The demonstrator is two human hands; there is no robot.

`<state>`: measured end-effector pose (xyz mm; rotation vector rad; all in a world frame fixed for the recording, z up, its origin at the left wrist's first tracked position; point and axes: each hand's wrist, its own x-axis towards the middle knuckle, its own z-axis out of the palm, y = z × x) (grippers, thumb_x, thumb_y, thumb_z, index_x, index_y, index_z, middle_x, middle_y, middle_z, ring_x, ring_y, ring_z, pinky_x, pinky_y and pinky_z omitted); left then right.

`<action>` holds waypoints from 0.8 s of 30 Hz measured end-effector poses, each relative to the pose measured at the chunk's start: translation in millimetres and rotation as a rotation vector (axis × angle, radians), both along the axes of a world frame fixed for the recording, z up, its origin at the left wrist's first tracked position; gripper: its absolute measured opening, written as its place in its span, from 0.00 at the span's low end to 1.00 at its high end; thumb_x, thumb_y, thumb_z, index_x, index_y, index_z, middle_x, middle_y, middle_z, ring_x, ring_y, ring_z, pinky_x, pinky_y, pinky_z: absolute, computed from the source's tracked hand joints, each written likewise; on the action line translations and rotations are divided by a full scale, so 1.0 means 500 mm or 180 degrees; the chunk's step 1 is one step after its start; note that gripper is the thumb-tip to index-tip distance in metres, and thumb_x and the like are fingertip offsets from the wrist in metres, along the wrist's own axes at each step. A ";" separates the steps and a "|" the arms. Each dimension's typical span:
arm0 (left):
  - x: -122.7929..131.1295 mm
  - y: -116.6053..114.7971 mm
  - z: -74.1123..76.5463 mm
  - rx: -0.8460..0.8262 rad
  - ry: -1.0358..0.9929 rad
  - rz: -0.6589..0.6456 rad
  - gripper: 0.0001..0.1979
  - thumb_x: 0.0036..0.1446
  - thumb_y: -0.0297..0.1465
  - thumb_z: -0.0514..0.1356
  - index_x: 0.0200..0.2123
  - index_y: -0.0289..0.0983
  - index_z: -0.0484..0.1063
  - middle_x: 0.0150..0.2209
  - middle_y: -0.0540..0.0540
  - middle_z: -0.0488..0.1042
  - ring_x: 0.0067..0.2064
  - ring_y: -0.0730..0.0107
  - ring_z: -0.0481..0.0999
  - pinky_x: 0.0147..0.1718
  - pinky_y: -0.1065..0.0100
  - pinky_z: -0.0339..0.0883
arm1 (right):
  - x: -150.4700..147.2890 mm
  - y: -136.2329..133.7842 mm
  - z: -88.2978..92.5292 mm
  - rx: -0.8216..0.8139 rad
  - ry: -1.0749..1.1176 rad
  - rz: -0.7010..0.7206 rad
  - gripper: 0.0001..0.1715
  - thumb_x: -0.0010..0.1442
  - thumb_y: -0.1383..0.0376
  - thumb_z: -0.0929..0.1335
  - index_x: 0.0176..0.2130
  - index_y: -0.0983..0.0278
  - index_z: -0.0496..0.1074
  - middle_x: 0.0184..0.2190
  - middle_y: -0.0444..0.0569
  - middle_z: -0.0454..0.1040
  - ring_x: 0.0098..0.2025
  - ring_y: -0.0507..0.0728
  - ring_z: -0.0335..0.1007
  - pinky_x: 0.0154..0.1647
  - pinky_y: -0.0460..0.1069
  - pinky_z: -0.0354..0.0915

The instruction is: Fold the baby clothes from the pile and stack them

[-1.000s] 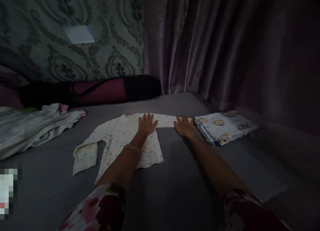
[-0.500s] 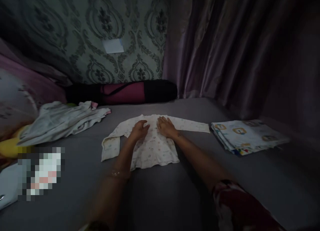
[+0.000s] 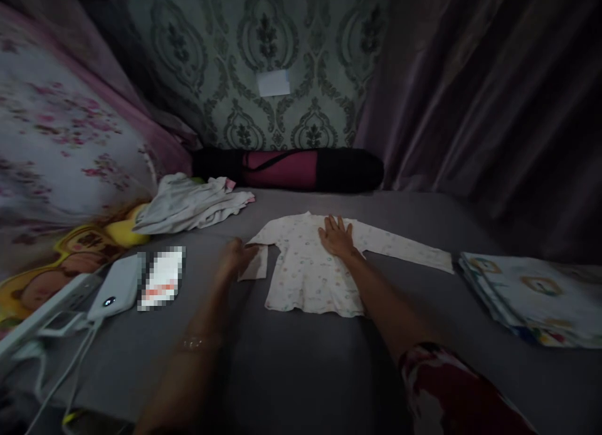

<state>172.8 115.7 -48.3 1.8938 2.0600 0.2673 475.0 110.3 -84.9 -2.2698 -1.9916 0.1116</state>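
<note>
A small white long-sleeved shirt [image 3: 315, 275] with a fine coloured print lies spread on the grey bed sheet [image 3: 301, 360]. My right hand [image 3: 337, 235] rests flat on its upper part, fingers stretched out. At the shirt's left side, my left hand [image 3: 236, 259] is closed on the edge of the bent sleeve; its fingers are dim and slightly blurred. That sleeve's lower end hangs down toward me beyond the fingers, while the other sleeve [image 3: 409, 247] lies straight out to the right.
Folded printed cloths [image 3: 536, 291] lie at the right. A crumpled pale garment [image 3: 188, 206], a yellow cushion [image 3: 89, 250], a white power bank [image 3: 117, 288] with cables and a pixelated item [image 3: 162, 278] are at the left. Behind lies a black and magenta roll bag [image 3: 286, 170].
My left hand has moved from the shirt's chest to the bent sleeve on the left. My right hand stays flat on the shirt. The view has turned left.
</note>
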 end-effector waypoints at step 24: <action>-0.109 -0.011 0.002 0.1418 0.1760 -0.0710 0.16 0.61 0.25 0.47 0.47 0.36 0.71 0.51 0.33 0.68 0.55 0.48 0.65 0.53 0.50 0.55 | 0.000 0.016 -0.013 0.0013 -0.0052 -0.0002 0.38 0.68 0.52 0.46 0.69 0.67 0.48 0.71 0.51 0.42 0.71 0.66 0.33 0.66 0.69 0.38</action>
